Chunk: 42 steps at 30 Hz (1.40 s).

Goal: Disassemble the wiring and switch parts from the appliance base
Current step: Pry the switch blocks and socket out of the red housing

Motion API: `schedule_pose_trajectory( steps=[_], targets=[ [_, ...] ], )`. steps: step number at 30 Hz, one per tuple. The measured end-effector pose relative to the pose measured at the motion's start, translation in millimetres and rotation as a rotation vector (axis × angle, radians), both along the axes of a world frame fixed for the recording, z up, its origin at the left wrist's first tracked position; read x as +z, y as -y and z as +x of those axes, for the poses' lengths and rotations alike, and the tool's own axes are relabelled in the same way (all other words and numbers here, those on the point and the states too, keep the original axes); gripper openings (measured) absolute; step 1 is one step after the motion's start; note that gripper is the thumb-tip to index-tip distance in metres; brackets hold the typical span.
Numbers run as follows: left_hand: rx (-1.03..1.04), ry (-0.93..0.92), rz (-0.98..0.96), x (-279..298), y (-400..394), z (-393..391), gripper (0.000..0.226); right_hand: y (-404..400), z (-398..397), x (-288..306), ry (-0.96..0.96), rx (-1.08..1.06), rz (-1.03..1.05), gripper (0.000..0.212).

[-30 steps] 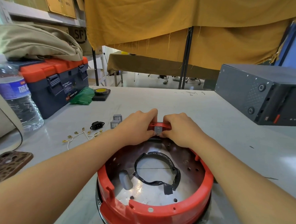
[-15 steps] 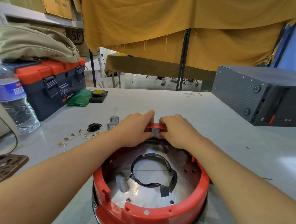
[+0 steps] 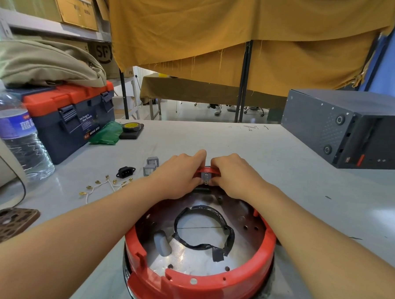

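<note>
The round red appliance base (image 3: 198, 286) lies on the grey table right in front of me, its metal floor and a black ring of tape (image 3: 205, 229) showing inside. A small grey switch (image 3: 205, 177) sits in the base's far rim. My left hand (image 3: 179, 174) and my right hand (image 3: 232, 174) meet at that spot and pinch the switch from both sides with curled fingers. On the table to the left lie two grey switches (image 3: 150, 166), a black power socket (image 3: 125, 172) and loose white wires with brass terminals (image 3: 103, 185).
A blue and orange toolbox (image 3: 72, 117) with a beige bag on top stands at the left, beside a water bottle (image 3: 16, 135). A roll of tape (image 3: 131, 128) and green cloth (image 3: 107, 133) lie behind. A dark metal box (image 3: 344, 127) stands at the right. A brown phone case (image 3: 5, 224) lies near left.
Both hands stay on the switch at the far rim; only the camera has shifted slightly, and no part has visibly come free.
</note>
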<state>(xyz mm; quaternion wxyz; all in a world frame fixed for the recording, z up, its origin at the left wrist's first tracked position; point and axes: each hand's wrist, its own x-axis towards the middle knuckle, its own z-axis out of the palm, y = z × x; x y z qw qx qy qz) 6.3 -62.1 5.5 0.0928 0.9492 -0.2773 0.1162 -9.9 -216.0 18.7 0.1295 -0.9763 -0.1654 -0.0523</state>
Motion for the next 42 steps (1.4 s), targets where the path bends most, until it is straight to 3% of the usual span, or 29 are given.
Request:
schedule_pose_trajectory(
  steps=[5,11,20,30,34,38,42],
  targets=[
    [0.037,-0.039,-0.044,1.3,4.4,3.4,0.013,-2.5,3.7,-1.2,0.04,-0.035,-0.038,0.013],
    [0.053,-0.077,-0.148,-2.6,2.4,4.6,0.016,0.0,4.9,-3.5,0.036,-0.035,0.009,0.009],
    [0.084,-0.217,-0.477,3.8,-0.6,5.6,0.032,2.3,7.9,-8.6,0.023,0.0,0.092,0.013],
    [0.203,-0.203,-0.661,4.3,-6.6,12.6,0.003,2.6,10.4,-11.6,-0.021,0.054,0.113,0.035],
    [0.233,-0.241,-0.799,5.1,-9.0,13.6,0.008,1.2,10.0,-10.6,-0.034,0.043,0.065,0.04],
    [0.217,-0.302,-0.989,12.7,-22.7,15.4,0.028,2.1,10.9,-9.5,-0.056,0.046,0.073,0.042],
    [0.28,-0.256,-0.949,25.1,-58.8,28.2,0.025,3.5,12.2,-9.3,-0.072,0.051,0.098,0.041]
  ],
)
